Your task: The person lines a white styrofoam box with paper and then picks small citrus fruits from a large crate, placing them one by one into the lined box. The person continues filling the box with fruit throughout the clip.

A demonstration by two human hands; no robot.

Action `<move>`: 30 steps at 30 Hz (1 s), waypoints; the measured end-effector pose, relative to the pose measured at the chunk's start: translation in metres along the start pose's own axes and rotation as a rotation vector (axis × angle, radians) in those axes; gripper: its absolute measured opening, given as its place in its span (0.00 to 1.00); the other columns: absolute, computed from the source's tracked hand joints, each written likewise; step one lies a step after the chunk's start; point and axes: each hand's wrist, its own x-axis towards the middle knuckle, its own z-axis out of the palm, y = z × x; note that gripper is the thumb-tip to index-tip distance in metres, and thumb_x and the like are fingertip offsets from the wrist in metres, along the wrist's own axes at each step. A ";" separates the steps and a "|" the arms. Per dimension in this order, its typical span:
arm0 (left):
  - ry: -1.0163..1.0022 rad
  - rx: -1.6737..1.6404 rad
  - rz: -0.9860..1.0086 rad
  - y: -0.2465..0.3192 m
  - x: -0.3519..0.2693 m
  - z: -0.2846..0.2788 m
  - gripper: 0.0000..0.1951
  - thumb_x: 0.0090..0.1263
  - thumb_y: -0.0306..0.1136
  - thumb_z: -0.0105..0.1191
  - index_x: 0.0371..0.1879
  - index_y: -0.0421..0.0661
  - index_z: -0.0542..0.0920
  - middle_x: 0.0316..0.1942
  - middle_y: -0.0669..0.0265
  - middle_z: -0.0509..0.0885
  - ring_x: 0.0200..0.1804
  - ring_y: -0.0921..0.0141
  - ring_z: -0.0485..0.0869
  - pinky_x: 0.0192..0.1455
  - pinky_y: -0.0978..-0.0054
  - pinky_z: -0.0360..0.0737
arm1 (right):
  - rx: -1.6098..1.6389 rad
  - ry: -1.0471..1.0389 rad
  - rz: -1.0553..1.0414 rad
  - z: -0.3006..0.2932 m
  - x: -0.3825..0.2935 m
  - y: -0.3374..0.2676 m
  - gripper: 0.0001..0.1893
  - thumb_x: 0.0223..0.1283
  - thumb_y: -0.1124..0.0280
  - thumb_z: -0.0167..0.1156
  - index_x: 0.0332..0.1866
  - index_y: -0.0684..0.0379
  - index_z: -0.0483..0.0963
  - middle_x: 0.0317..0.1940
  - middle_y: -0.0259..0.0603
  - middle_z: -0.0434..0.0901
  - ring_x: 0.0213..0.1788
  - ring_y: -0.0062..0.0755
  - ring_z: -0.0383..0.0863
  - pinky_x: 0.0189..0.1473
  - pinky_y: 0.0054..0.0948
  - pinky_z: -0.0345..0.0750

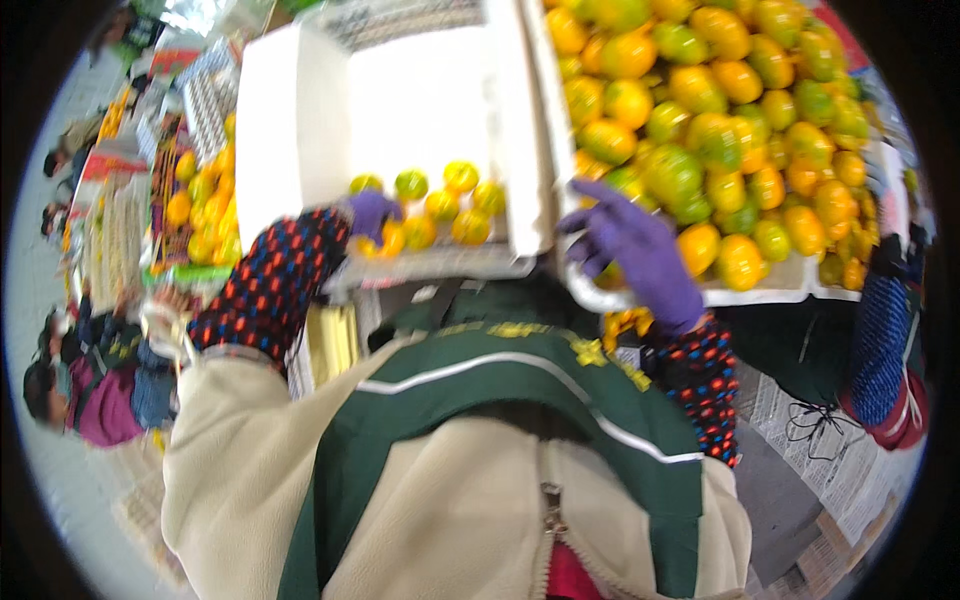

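Note:
My left hand (371, 215), in a purple glove, is inside a plastic crate (435, 268) lined with white paper (420, 97). Its fingers are at the orange citrus fruits in the near left corner; whether they grip one is hidden. Several yellow-green citrus fruits (442, 205) lie in the near part of this crate, on the paper. To the right, my right hand (630, 251), also purple-gloved, hovers at the near left corner of a white tray (600, 300). Its fingers are spread and hold nothing. A large pile of orange and green citrus fruits (705, 135) fills that tray.
A paper flap (266, 120) folds over the crate's left side. Further left stands another box of orange fruits (214, 202). A co-worker's blue sleeve (874, 337) is at the far right. Other people (105, 390) are on the left.

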 end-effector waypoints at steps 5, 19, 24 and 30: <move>-0.018 0.076 -0.070 0.004 -0.001 0.001 0.24 0.45 0.40 0.79 0.43 0.49 0.86 0.38 0.58 0.89 0.40 0.56 0.89 0.45 0.61 0.85 | -0.009 -0.027 0.002 -0.001 -0.004 -0.010 0.26 0.77 0.64 0.56 0.72 0.69 0.68 0.51 0.43 0.83 0.40 0.22 0.82 0.42 0.22 0.80; 0.453 -0.164 -0.089 0.132 -0.003 -0.136 0.28 0.66 0.37 0.69 0.66 0.47 0.79 0.54 0.53 0.88 0.53 0.58 0.88 0.56 0.62 0.85 | -1.459 0.421 -0.428 -0.020 0.078 -0.098 0.18 0.68 0.60 0.62 0.58 0.57 0.76 0.43 0.50 0.85 0.45 0.51 0.87 0.43 0.48 0.82; 0.759 -0.366 0.173 0.174 0.023 -0.172 0.21 0.70 0.35 0.65 0.60 0.44 0.82 0.51 0.57 0.89 0.47 0.64 0.90 0.51 0.69 0.86 | -1.698 0.601 -0.383 -0.010 0.136 -0.119 0.12 0.63 0.66 0.62 0.50 0.51 0.77 0.46 0.44 0.83 0.43 0.45 0.89 0.37 0.47 0.83; 0.835 -0.440 0.358 0.207 0.042 -0.183 0.19 0.71 0.31 0.64 0.61 0.47 0.83 0.45 0.60 0.90 0.43 0.67 0.89 0.50 0.71 0.86 | -1.694 0.495 -0.227 -0.008 0.147 -0.129 0.19 0.65 0.61 0.63 0.59 0.52 0.74 0.50 0.46 0.82 0.49 0.51 0.87 0.44 0.50 0.82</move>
